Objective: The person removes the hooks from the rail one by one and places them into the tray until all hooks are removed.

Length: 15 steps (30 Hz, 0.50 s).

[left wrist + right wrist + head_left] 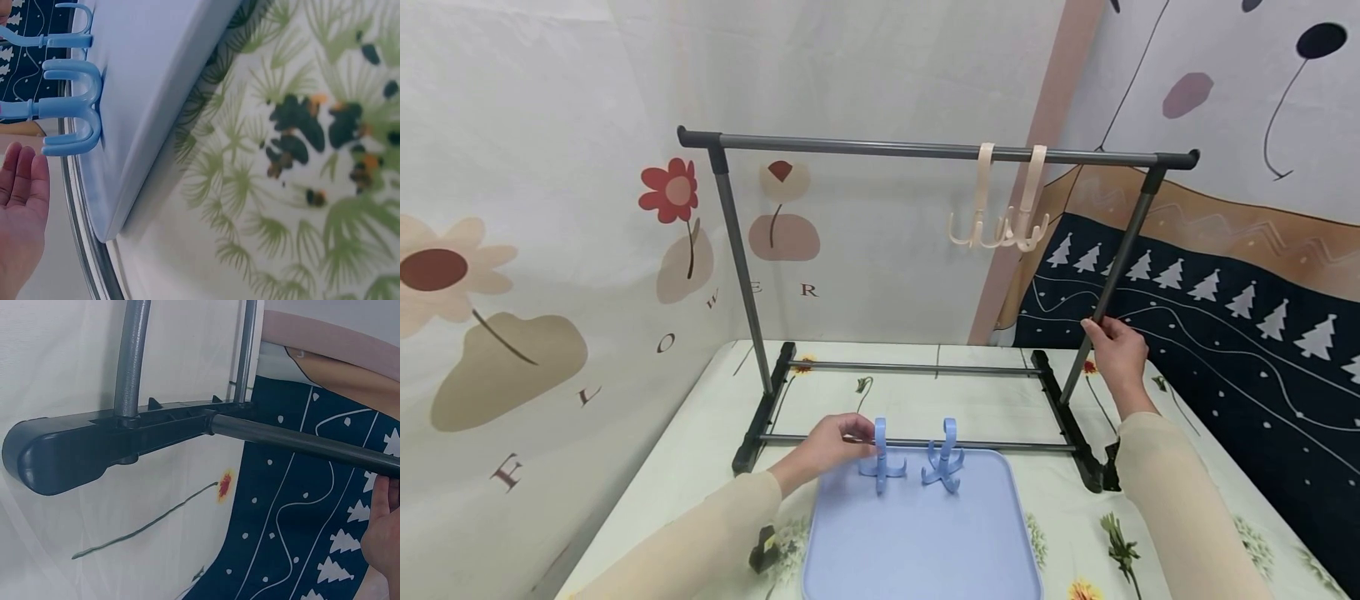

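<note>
My left hand (pixel 831 446) is at the left of two light blue multi-prong hooks, its fingertips pinching the stem of that hook (pixel 881 468). Both hooks stand upright near the far edge of a blue tray (pixel 917 542); the other hook (pixel 943 477) is just to the right, untouched. In the left wrist view, the prongs of the near hook (pixel 75 109) point up beside my loosely bent fingers (pixel 24 178). My right hand (pixel 1118 358) grips the right upright post (pixel 1120 271) of a dark grey rack, thumb in front; most of its fingers are hidden.
Two cream multi-prong hooks (pixel 981 196) hang toward the right end of the rack's top bar (pixel 850 147). The rack's black foot (pixel 69 453) rests on the flower-patterned tablecloth (pixel 760 533). Printed cloth (pixel 880 67) hangs behind and at both sides.
</note>
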Each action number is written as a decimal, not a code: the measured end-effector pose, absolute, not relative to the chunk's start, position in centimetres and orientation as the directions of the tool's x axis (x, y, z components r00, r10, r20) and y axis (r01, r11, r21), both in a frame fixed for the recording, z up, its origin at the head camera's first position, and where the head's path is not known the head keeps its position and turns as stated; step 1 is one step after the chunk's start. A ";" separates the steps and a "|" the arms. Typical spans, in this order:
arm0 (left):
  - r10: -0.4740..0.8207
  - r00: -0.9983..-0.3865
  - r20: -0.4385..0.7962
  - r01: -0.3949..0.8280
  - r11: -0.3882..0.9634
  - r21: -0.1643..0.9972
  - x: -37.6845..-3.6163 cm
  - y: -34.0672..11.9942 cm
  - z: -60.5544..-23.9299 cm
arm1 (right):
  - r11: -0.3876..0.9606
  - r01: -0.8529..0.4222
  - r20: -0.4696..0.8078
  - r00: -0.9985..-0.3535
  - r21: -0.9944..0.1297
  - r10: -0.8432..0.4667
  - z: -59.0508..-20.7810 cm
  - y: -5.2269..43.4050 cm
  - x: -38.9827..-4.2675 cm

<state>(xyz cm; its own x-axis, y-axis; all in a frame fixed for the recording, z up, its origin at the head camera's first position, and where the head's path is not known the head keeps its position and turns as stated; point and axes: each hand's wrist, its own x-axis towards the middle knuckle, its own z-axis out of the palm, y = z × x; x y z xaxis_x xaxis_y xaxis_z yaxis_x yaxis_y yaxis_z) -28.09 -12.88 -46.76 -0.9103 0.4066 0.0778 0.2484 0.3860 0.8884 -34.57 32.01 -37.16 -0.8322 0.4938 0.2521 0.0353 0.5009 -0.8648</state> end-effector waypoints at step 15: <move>0.278 -0.957 0.086 0.190 0.371 0.909 -29.3 -15.7 -44.1 | 0.535 0.048 0.254 -0.843 -0.843 0.475 -37.1 32.2 -34.4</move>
<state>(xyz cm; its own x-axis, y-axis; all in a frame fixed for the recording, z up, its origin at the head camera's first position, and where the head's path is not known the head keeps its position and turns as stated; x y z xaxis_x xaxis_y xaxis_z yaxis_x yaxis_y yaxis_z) -29.34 -15.73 -44.08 -0.9566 0.2784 0.0860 0.1897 0.3709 0.9091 -34.37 32.23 -37.10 -0.8426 0.4751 0.2535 0.0481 0.5353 -0.8433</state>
